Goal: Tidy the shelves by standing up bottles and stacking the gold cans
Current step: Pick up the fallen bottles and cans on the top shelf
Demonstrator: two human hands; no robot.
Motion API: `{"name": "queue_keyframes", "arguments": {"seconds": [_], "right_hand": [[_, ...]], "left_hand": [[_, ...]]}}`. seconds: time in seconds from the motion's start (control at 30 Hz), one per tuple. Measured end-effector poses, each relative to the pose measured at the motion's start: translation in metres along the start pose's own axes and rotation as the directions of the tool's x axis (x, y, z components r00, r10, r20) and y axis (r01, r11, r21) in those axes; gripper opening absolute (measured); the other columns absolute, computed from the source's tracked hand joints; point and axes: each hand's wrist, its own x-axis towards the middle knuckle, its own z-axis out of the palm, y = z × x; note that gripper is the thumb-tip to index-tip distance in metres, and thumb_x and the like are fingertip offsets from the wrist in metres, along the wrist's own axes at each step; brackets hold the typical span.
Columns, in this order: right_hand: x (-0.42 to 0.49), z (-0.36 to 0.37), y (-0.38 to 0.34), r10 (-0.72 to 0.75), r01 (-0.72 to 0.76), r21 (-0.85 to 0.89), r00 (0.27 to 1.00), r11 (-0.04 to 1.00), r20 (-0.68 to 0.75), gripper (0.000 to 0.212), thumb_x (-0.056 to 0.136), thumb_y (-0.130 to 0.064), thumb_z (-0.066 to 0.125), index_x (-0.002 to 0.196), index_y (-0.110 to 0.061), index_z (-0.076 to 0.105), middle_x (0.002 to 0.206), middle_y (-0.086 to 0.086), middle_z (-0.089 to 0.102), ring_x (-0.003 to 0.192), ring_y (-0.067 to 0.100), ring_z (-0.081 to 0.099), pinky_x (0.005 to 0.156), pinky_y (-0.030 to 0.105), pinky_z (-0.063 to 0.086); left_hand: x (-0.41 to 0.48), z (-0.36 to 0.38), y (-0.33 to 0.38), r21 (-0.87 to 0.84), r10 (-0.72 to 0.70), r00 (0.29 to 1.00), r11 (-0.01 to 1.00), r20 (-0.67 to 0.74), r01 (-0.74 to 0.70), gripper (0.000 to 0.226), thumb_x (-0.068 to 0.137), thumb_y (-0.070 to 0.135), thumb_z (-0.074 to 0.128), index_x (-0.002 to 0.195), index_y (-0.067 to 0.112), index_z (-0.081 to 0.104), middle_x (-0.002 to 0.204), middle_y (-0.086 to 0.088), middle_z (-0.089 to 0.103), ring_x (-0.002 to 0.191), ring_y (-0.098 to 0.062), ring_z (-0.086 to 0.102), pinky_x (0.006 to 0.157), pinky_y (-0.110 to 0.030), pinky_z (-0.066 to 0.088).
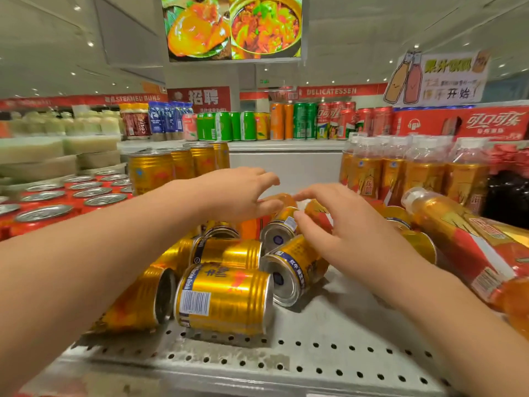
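reaching over the tipped gold cans [226, 299] heaped mid-shelf [329, 325], left hand [243, 193] and right hand [337, 224] both open, gripping nothing yet, so next i'd guess grab one and stand it by the upright cans [151, 170] at the back-left corner

Gold cans [224, 299], grey perforated shelf [329, 339]

Single head-worn wide-angle view. Looks forward and down from close above the perforated shelf [329, 356] filling the bottom of the frame, very near the toppled gold cans [226, 299] at lower centre. Takes in the distant shop ceiling [57, 38] along the top.
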Motion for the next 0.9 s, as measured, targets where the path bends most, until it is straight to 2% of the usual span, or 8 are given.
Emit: {"name": "queue_keyframes", "arguments": {"seconds": [0.17, 0.27, 0.4, 0.53, 0.63, 0.73, 0.9], "right_hand": [[0.016, 0.007, 0.011, 0.065, -0.061, -0.045, 0.995, 0.997, 0.077, 0.041, 0.097, -0.045, 0.053, 0.136, -0.034, 0.049, 0.129, -0.006, 0.057, 0.119, 0.014, 0.051, 0.101, 0.038, 0.045], [0.014, 0.012, 0.017, 0.118, -0.112, -0.061, 0.988, 0.992, 0.103, 0.043, 0.096, -0.044, 0.053, 0.136, -0.031, 0.046, 0.127, -0.001, 0.057, 0.117, 0.020, 0.053, 0.099, 0.042, 0.047], [0.014, 0.017, 0.021, 0.179, -0.175, -0.050, 0.979, 0.983, 0.102, 0.045, 0.095, -0.046, 0.053, 0.136, -0.029, 0.046, 0.123, 0.000, 0.058, 0.115, 0.020, 0.055, 0.097, 0.043, 0.048], [0.016, 0.020, 0.018, 0.183, -0.175, -0.074, 0.977, 0.982, 0.108, 0.039, 0.096, -0.052, 0.048, 0.130, -0.033, 0.052, 0.111, -0.007, 0.062, 0.104, 0.015, 0.058, 0.089, 0.039, 0.051], [0.018, 0.021, 0.016, 0.201, -0.189, -0.094, 0.968, 0.978, 0.149, 0.034, 0.097, -0.058, 0.041, 0.115, -0.036, 0.060, 0.100, -0.012, 0.066, 0.095, 0.013, 0.061, 0.084, 0.040, 0.052], [0.018, 0.022, 0.014, 0.198, -0.174, -0.131, 0.959, 0.976, 0.203, 0.042, 0.099, -0.062, 0.030, 0.098, -0.034, 0.062, 0.090, -0.012, 0.065, 0.087, 0.013, 0.061, 0.078, 0.039, 0.051], [0.022, 0.021, 0.008, 0.196, -0.164, -0.145, 0.949, 0.976, 0.248, 0.050, 0.101, -0.062, 0.027, 0.088, -0.029, 0.063, 0.082, -0.009, 0.064, 0.078, 0.009, 0.060, 0.070, 0.036, 0.048]], "left_hand": [[0.040, 0.029, -0.012, 0.088, -0.177, 0.965, 0.983, 0.192, 0.162, 0.070, 0.097, 0.068, 0.040, 0.150, 0.023, 0.038, 0.145, -0.008, 0.054, 0.126, -0.030, 0.055, 0.101, -0.040, 0.047], [0.051, 0.038, -0.015, -0.038, -0.278, 0.896, 0.950, 0.346, 0.309, 0.073, 0.095, 0.070, 0.042, 0.150, 0.021, 0.038, 0.147, -0.009, 0.052, 0.128, -0.031, 0.053, 0.097, -0.038, 0.043], [0.058, 0.047, -0.020, -0.179, -0.301, 0.848, 0.894, 0.436, 0.410, 0.084, 0.088, 0.073, 0.054, 0.150, 0.020, 0.036, 0.146, -0.006, 0.051, 0.123, -0.028, 0.056, 0.095, -0.037, 0.047], [0.061, 0.056, -0.017, -0.217, -0.306, 0.899, 0.899, 0.313, 0.381, 0.063, 0.084, 0.058, 0.068, 0.131, 0.019, 0.052, 0.113, -0.002, 0.063, 0.093, -0.019, 0.063, 0.068, -0.029, 0.050], [0.061, 0.048, -0.019, -0.242, -0.321, 0.926, 0.899, 0.200, 0.364, 0.061, 0.079, 0.061, 0.069, 0.123, 0.019, 0.057, 0.103, -0.001, 0.064, 0.085, -0.018, 0.063, 0.064, -0.029, 0.051], [0.059, 0.031, -0.022, -0.285, -0.322, 0.936, 0.892, 0.145, 0.351, 0.064, 0.075, 0.069, 0.068, 0.115, 0.019, 0.056, 0.097, -0.003, 0.065, 0.076, -0.016, 0.063, 0.053, -0.026, 0.049], [0.047, 0.002, -0.022, -0.395, -0.280, 0.959, 0.876, 0.048, 0.275, 0.070, 0.072, 0.071, 0.072, 0.121, 0.023, 0.057, 0.099, 0.000, 0.066, 0.082, -0.017, 0.066, 0.068, -0.032, 0.061]]}}
